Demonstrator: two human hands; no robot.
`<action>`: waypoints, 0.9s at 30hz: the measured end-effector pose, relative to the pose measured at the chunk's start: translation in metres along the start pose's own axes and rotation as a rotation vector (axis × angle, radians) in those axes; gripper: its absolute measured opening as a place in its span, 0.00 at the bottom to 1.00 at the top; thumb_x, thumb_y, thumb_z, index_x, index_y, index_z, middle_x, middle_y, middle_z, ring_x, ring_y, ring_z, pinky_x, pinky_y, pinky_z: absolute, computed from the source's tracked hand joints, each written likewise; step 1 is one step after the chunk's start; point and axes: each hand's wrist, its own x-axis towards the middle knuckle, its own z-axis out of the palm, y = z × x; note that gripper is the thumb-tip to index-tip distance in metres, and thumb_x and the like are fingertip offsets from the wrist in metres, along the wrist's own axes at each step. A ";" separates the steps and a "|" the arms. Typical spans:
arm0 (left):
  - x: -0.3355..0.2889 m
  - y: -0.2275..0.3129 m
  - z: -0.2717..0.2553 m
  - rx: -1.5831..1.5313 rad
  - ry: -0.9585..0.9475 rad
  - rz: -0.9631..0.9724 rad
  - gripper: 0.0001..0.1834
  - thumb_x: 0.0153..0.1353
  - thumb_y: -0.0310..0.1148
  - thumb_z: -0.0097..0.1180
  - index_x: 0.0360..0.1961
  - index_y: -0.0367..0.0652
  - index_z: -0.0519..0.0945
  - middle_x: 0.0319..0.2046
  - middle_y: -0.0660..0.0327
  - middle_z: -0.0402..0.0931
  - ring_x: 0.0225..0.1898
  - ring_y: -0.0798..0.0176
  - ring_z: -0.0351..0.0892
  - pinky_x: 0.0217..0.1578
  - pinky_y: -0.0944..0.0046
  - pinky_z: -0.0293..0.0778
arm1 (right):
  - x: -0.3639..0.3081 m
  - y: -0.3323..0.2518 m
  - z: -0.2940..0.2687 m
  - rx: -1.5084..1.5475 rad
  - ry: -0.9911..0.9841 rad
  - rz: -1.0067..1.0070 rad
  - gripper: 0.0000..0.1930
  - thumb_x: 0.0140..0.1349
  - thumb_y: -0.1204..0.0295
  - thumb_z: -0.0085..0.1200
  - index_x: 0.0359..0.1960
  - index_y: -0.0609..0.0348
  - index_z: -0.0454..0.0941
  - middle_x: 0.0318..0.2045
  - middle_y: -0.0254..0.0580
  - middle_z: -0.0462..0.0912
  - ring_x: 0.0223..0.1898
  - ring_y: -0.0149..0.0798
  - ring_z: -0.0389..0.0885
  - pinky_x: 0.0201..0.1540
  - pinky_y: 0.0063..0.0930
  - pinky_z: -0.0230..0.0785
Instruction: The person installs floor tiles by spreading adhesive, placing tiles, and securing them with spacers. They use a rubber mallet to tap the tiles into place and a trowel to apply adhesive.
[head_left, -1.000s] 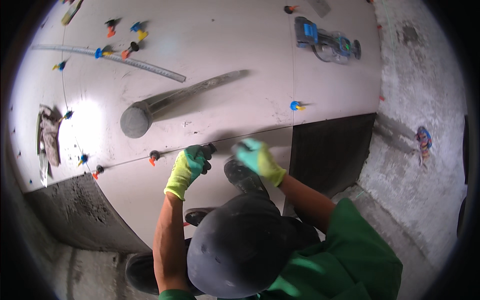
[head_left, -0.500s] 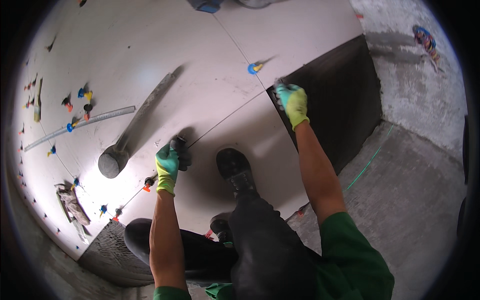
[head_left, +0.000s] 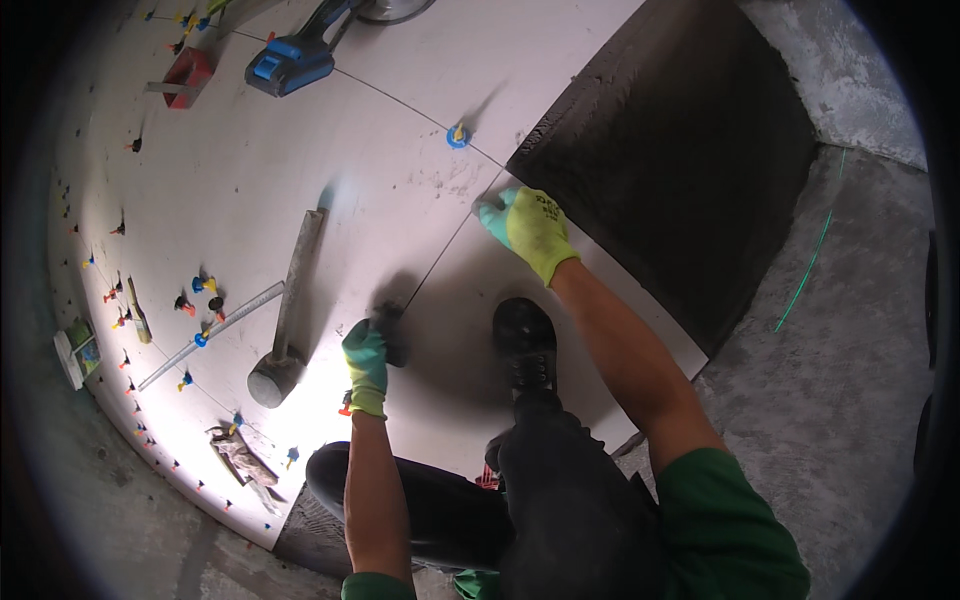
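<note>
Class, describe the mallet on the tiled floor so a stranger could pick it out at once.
Start at the pale tiled floor and find the left hand in its green glove. Just to that hand's left lies the mallet, its long handle pointing away from the person. Its round grey head sets it apart from the thin pale rod beside it.

Mallet point(head_left: 285, 320) lies on tile point(head_left: 300, 180), left of left hand point(head_left: 368, 352); right hand point(head_left: 528, 228) beyond shoe point(head_left: 524, 340).

both gloved hands point(head_left: 366, 352) point(head_left: 528, 226) down, apart

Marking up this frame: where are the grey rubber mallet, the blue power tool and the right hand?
grey rubber mallet point(head_left: 273, 377), head view, on its head
blue power tool point(head_left: 289, 63), head view, on its body
right hand point(head_left: 530, 225), head view, on the glove's back
</note>
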 end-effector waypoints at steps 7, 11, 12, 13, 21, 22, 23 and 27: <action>-0.020 0.101 0.063 0.054 -0.251 -0.221 0.09 0.70 0.25 0.46 0.42 0.34 0.79 0.27 0.59 0.77 0.22 0.66 0.76 0.22 0.68 0.71 | 0.025 0.012 -0.005 0.182 0.004 0.115 0.23 0.61 0.48 0.59 0.34 0.59 0.86 0.28 0.51 0.86 0.34 0.52 0.86 0.40 0.40 0.76; -0.016 0.128 0.061 0.245 -0.276 -0.280 0.16 0.67 0.20 0.40 0.47 0.32 0.81 0.31 0.56 0.83 0.27 0.66 0.82 0.25 0.70 0.75 | 0.027 0.019 -0.002 0.290 0.130 0.168 0.19 0.63 0.56 0.58 0.30 0.62 0.85 0.22 0.47 0.84 0.28 0.43 0.84 0.34 0.35 0.75; -0.015 0.132 0.061 0.246 -0.264 -0.312 0.16 0.67 0.20 0.42 0.49 0.32 0.81 0.31 0.57 0.82 0.26 0.67 0.80 0.26 0.71 0.73 | 0.024 0.021 -0.003 0.323 0.179 0.211 0.17 0.64 0.59 0.58 0.29 0.62 0.84 0.21 0.45 0.83 0.26 0.40 0.84 0.33 0.34 0.74; -0.014 0.135 0.063 0.171 -0.321 -0.253 0.16 0.67 0.20 0.43 0.50 0.32 0.81 0.30 0.57 0.82 0.26 0.68 0.80 0.26 0.71 0.73 | 0.020 0.025 -0.006 0.489 0.089 0.137 0.14 0.65 0.63 0.57 0.31 0.62 0.84 0.22 0.43 0.84 0.27 0.37 0.83 0.32 0.32 0.74; -0.002 0.158 0.121 0.073 -0.514 -0.270 0.17 0.69 0.24 0.42 0.51 0.30 0.80 0.28 0.55 0.81 0.25 0.62 0.81 0.27 0.66 0.75 | -0.063 0.028 -0.014 1.069 -0.509 -0.326 0.18 0.68 0.76 0.55 0.60 0.61 0.77 0.45 0.40 0.84 0.39 0.29 0.84 0.41 0.23 0.79; 0.000 0.161 0.124 0.075 -0.533 -0.262 0.16 0.71 0.25 0.43 0.51 0.30 0.80 0.27 0.56 0.80 0.25 0.62 0.79 0.27 0.66 0.74 | -0.065 0.027 -0.014 1.209 -0.503 -0.254 0.17 0.69 0.73 0.57 0.58 0.65 0.78 0.45 0.42 0.85 0.39 0.29 0.84 0.41 0.25 0.81; 0.001 0.162 0.126 0.075 -0.559 -0.254 0.15 0.72 0.27 0.44 0.51 0.30 0.80 0.26 0.57 0.79 0.24 0.63 0.78 0.26 0.66 0.73 | -0.066 0.027 -0.014 1.173 -0.530 -0.147 0.16 0.70 0.70 0.56 0.55 0.66 0.79 0.42 0.42 0.85 0.37 0.29 0.85 0.39 0.24 0.80; 0.005 0.162 0.130 0.139 -0.584 -0.186 0.21 0.62 0.19 0.38 0.50 0.31 0.81 0.29 0.56 0.82 0.26 0.62 0.82 0.29 0.66 0.78 | -0.064 0.035 -0.013 1.136 -0.600 0.093 0.20 0.72 0.59 0.54 0.44 0.68 0.82 0.32 0.43 0.86 0.29 0.30 0.85 0.34 0.22 0.79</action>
